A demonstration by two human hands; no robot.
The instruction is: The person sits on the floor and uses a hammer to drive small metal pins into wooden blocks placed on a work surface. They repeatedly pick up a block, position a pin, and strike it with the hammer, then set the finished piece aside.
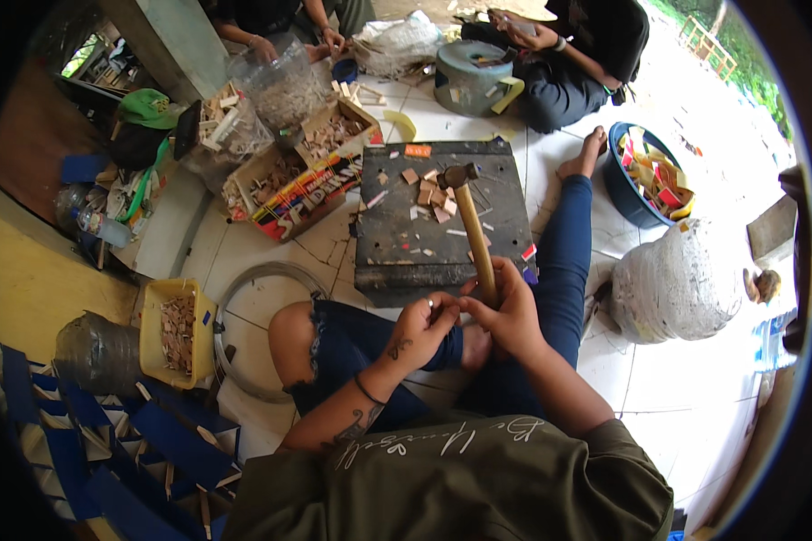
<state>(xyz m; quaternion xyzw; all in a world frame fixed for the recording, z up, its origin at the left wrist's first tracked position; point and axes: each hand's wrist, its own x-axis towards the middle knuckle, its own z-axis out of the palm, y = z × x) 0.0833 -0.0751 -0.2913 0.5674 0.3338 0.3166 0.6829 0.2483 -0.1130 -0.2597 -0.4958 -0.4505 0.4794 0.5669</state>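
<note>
My right hand (pixel 512 316) is wrapped round the lower handle of a hammer (pixel 475 230), which stands tilted with its metal head up and away from me. Its thumb and fingertips meet those of my left hand (pixel 429 329), which is pinched closed just in front of my lap. Whatever lies between the fingertips is too small to make out. Beyond my hands sits a low black work block (pixel 383 252), its top scuffed. Small brown wooden pieces (pixel 444 209) and pale slivers lie scattered on it, partly behind the hammer.
A cardboard box (pixel 311 194) of wooden pieces stands beyond left. Left of me are a wire coil (pixel 228 365), a yellow tub (pixel 151 334) and several blue boxes (pixel 180 433). On the right are a blue basin (pixel 624 197) and a wrapped bundle (pixel 672 284). Two people sit at the far side.
</note>
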